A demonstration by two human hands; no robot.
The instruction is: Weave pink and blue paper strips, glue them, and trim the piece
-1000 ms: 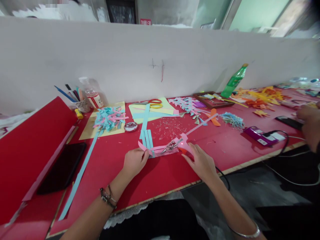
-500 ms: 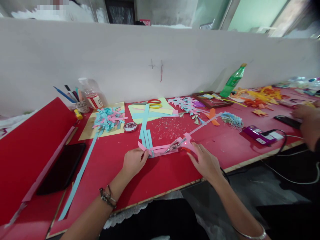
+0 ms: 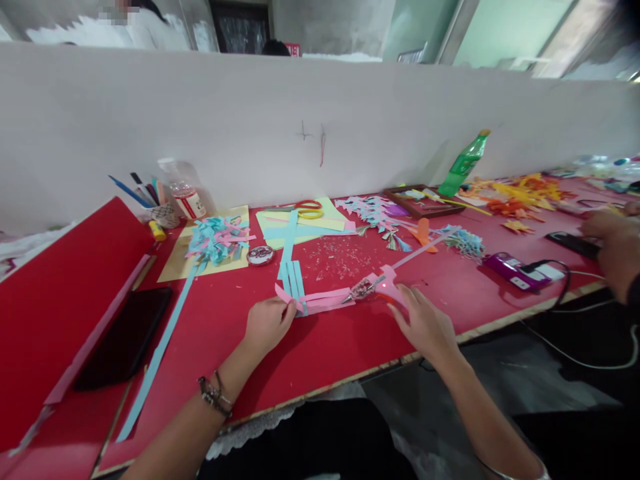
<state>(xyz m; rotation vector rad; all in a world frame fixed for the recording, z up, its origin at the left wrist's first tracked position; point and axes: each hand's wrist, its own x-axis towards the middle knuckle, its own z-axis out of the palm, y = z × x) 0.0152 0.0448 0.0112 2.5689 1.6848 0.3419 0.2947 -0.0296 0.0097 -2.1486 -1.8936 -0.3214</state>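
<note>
My right hand point(image 3: 424, 321) is wrapped round the handle of a pink hot glue gun point(image 3: 387, 285), its metal nozzle pointing left and a long glue stick point(image 3: 425, 248) jutting from its back. The nozzle is by the right end of the pink paper strips point(image 3: 327, 300); whether it touches them I cannot tell. My left hand point(image 3: 270, 323) pinches the left end of those strips, where they cross a folded light-blue paper strip point(image 3: 294, 279). Another blue strip point(image 3: 289, 240) runs up from there toward scissors point(image 3: 309, 209) with red and yellow handles.
A black phone point(image 3: 125, 340) and a propped red board point(image 3: 65, 313) are at left. Paper fringe point(image 3: 217, 239) and a small round tin point(image 3: 261, 255) sit behind my left hand. Rightward are a purple power bank point(image 3: 515, 272), a green bottle point(image 3: 465, 165) and another person's hand point(image 3: 613, 240).
My right hand and the glue gun have moved right along the pink strips, toward their right end. My left hand has stayed in place.
</note>
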